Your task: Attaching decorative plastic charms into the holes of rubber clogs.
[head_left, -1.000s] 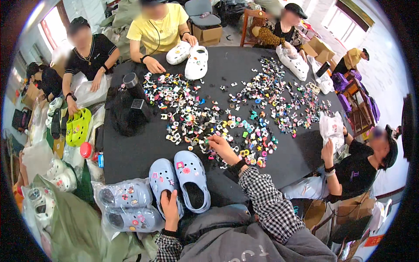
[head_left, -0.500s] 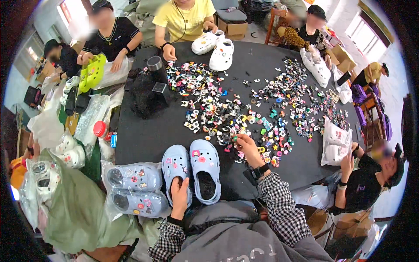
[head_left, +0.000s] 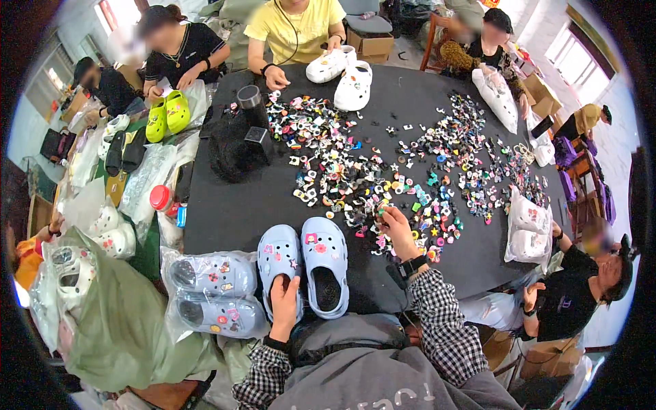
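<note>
A pair of light-blue clogs stands at the table's near edge: the left clog and the right clog both carry small charms. My left hand grips the left clog, its fingers inside the foot opening. Farther up and to the right, my right hand pinches a small green piece, probably a shoe charm, at the near edge of a wide spread of loose charms. Left of the clogs, another blue pair lies in a clear plastic bag.
Across the black table, a person in yellow handles white clogs. Lime-green clogs are before a person at far left. Bagged white clogs lie at the right edge. A dark cylinder and a red-lidded jar stand leftward.
My right hand has shifted slightly right, still pinching the piece. The lime-green clogs have been lowered onto plastic. At right, a person's hand has dropped away from the bagged white clogs.
</note>
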A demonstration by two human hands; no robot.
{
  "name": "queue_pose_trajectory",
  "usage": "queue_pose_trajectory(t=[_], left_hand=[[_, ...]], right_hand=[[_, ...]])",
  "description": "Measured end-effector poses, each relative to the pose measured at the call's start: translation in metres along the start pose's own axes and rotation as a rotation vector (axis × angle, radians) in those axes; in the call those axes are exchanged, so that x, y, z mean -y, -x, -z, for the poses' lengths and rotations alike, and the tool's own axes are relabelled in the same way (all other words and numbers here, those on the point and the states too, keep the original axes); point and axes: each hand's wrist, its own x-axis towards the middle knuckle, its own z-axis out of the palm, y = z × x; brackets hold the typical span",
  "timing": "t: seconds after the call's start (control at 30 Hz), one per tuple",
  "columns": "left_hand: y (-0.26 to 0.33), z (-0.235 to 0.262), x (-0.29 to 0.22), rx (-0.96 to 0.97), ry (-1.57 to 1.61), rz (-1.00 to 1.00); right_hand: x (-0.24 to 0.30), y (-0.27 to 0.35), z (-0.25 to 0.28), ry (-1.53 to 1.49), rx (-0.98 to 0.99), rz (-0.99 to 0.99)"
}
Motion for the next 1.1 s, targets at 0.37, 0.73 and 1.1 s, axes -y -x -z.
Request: queue_pose_trajectory(t=[0.37, 0.73, 1.1], left_hand=[[0.000, -0.004, -0.005, -0.051, -0.069, 0.019], [0.001, -0.008, -0.009, -0.061, -0.010, -0.007], [0.001, 0.002, 0.004, -0.026, -0.017, 0.011]], right_hand=[[-0.005, -0.002, 0.002, -0.151, 0.048, 0.050], [-0.006, 0.022, 0.010, -0.141, -0.046, 0.035], [-0.009, 0.073, 0.035, -0.244, -0.068, 0.014]])
